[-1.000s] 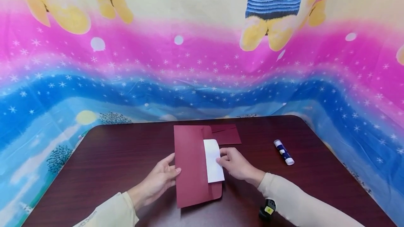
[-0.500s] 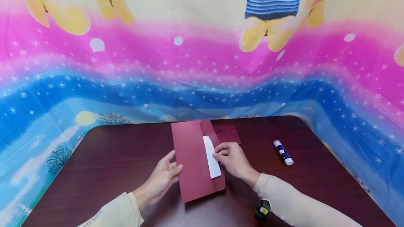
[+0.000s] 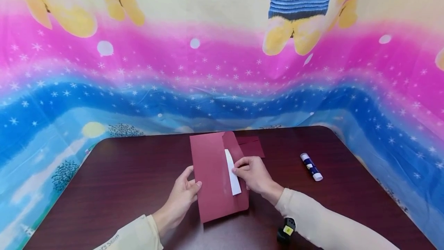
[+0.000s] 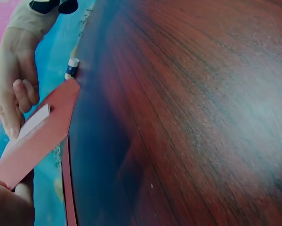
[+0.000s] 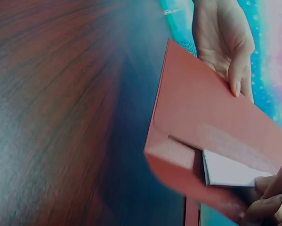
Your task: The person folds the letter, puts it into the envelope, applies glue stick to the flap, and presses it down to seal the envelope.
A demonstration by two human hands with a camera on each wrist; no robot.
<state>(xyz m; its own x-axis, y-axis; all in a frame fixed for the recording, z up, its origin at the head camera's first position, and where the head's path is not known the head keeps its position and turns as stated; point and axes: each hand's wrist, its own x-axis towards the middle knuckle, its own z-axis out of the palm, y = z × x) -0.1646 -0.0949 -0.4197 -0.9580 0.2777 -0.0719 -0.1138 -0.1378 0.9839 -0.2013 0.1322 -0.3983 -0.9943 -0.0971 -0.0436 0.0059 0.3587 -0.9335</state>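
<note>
Above the table [image 3: 145, 165], the envelope [image 3: 211, 176] is pinched by the left hand [image 3: 181, 196], the paper [image 3: 234, 183] by the right hand [image 3: 258, 176], its insertion seemingly needing a straight push.

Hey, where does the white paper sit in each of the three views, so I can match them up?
Head: white paper, low in the picture, a little right of centre.
Left wrist: white paper, near the left edge, about mid-height.
Right wrist: white paper, lower right, at the right hand.
Shared landmark: the held red envelope, with the paper sticking out of it.
</note>
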